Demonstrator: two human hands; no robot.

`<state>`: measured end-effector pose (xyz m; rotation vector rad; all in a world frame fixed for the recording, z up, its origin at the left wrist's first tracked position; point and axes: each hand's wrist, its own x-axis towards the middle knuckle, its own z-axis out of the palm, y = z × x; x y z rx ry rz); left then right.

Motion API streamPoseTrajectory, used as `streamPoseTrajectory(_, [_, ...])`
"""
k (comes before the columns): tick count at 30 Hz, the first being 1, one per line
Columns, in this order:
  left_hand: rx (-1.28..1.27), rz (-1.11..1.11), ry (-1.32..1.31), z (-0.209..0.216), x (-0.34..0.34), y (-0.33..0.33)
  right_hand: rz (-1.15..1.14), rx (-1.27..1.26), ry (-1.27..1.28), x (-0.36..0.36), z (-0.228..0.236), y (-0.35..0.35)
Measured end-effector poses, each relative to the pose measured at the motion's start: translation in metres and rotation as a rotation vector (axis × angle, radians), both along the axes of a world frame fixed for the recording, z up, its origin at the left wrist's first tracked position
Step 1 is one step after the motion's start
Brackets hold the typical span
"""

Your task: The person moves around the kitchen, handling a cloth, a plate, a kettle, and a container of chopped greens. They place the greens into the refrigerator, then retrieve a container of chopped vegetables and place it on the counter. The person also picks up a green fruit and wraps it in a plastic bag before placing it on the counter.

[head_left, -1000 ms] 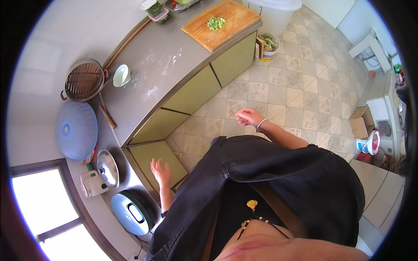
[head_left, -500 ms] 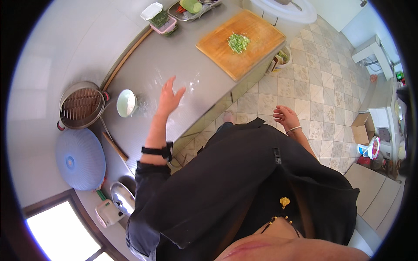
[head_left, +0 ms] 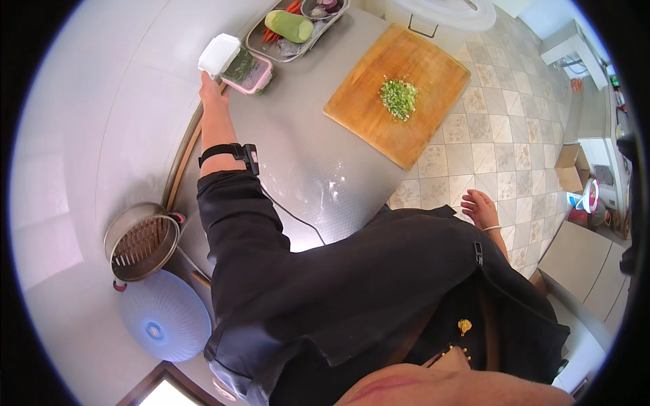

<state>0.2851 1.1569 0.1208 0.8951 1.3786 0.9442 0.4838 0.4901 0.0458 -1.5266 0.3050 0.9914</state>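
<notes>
1. The left hand was stretched out at the near edge of the white-lidded food container, thumb apart from the fingers; I cannot tell whether it had a grip on it.
2. The right hand hung well apart from the left, over the tiled floor, fingers loosely curled, half open and holding nothing.
3. The white-lidded food container was just ahead of the left hand, with dark green contents showing through its side.
4. The pink-rimmed container sat just right of the left hand, next to the white-lidded one and partly overlapped by it.
5. Beyond these, ahead and right of the left hand, a metal tray held a pale green gourd, orange-red vegetables and a small metal bowl with something purple in it.
6. Between the two hands, forward of the right one, lay a wooden cutting board with a heap of chopped scallion.
7. A lidded white bin stood past the board's far edge.
8. Behind the left hand, a steamer pot leaned near the wall, beside a bluish dome cover.
</notes>
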Motion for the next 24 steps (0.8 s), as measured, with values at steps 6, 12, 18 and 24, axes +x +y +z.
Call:
streamPoseTrajectory(6, [-0.117,-0.073,-0.155,-0.031,0.023,0.045,-0.038,-0.05,0.039,-0.006,-0.004,0.008])
streamPoseTrajectory(12, [-0.015,0.033,-0.169,-0.032,0.033,0.043,-0.05,-0.072,0.071,-0.01,-0.012,0.016])
streamPoseTrajectory(18, [0.024,0.035,-0.156,-0.034,0.026,0.046,-0.03,-0.082,0.083,-0.013,-0.014,0.034])
streamPoseTrajectory(24, [0.011,-0.067,-0.202,-0.037,0.005,0.044,-0.004,-0.091,0.065,-0.01,-0.014,0.04])
